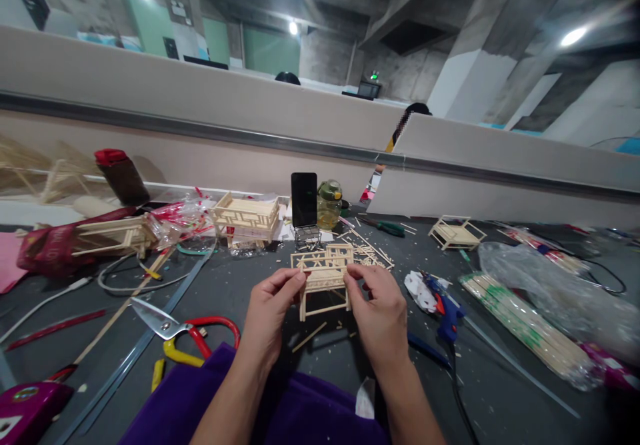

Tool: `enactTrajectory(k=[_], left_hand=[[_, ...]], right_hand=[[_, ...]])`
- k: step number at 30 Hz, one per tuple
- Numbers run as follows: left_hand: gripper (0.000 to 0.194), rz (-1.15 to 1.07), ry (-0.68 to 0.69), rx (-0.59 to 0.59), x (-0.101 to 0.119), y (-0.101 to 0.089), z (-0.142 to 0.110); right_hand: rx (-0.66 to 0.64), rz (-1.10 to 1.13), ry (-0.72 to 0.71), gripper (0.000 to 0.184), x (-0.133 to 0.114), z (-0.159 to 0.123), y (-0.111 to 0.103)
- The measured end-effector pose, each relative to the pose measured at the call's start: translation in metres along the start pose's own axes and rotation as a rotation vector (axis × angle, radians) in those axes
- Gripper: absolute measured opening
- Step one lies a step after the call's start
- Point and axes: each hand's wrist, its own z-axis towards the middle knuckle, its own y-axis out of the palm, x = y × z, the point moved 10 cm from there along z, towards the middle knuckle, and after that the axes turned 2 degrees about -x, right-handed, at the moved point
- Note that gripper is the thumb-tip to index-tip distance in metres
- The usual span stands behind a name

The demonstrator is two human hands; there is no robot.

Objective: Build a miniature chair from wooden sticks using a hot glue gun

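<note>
Between my two hands is a miniature wooden chair (324, 281) built of thin sticks, with a lattice back and straight legs. My left hand (273, 305) pinches its left side between thumb and fingers. On its right side, my right hand (377, 302) grips the frame near the armrest. The chair's legs point down toward the dark tabletop; I cannot tell whether they touch it. A loose stick (309, 337) lies just below the chair. Behind it is a scatter of short cut sticks (367, 248).
Red-and-yellow scissors (185, 332) lie left, a blue glue gun (450, 318) right. A phone (304, 200) stands upright at the back beside a bottle (329, 205). Other stick models, a small bed (247, 217) and a seat (456, 233), stand behind. Bagged sticks (530, 328) lie right.
</note>
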Motion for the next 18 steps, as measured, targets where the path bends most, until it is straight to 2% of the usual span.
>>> enactTrajectory(k=[18], left_hand=[[0.028, 0.026, 0.009, -0.004, -0.001, -0.001, 0.000]], right_hand=[[0.000, 0.008, 0.071, 0.015, 0.011, 0.000, -0.003]])
